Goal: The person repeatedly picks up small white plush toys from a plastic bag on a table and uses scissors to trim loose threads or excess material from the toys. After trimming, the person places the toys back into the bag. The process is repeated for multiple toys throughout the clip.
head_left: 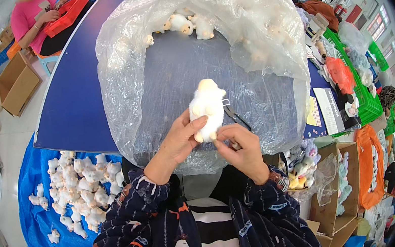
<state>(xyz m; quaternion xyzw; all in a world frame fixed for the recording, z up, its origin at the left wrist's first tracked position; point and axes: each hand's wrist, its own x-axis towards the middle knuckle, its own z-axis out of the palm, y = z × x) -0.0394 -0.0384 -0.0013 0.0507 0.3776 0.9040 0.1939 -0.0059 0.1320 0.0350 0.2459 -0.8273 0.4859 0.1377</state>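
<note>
In the head view, a white plush animal toy [207,109] is held upright above a clear plastic bag [120,99], which is spread over the blue desk [69,104]. The toy is gripped near its lower part by the left hand [178,140], whose thumb is laid across the front while the fingers are mostly hidden behind. The right hand [243,150] is half curled, with thumb and forefinger brought close together at the toy's foot; whether the foot itself or a loose fibre is pinched cannot be told.

A thin white loop [226,102] is seen at the toy's side, and black-handled snips [236,117] are left within easy reach just beside it. More plush toys [180,25] are gathered at the far side of the bag, and a large pile of plush toys [82,187] is kept on a blue tarp [38,239] at the left.

For the close handling at the foot, the body is best steadied by the left hand without the pile being crushed, and the work is best done lightly with the right fingertips. The loop should be kept from being snagged, and the snips' points turned away from the plush.
</note>
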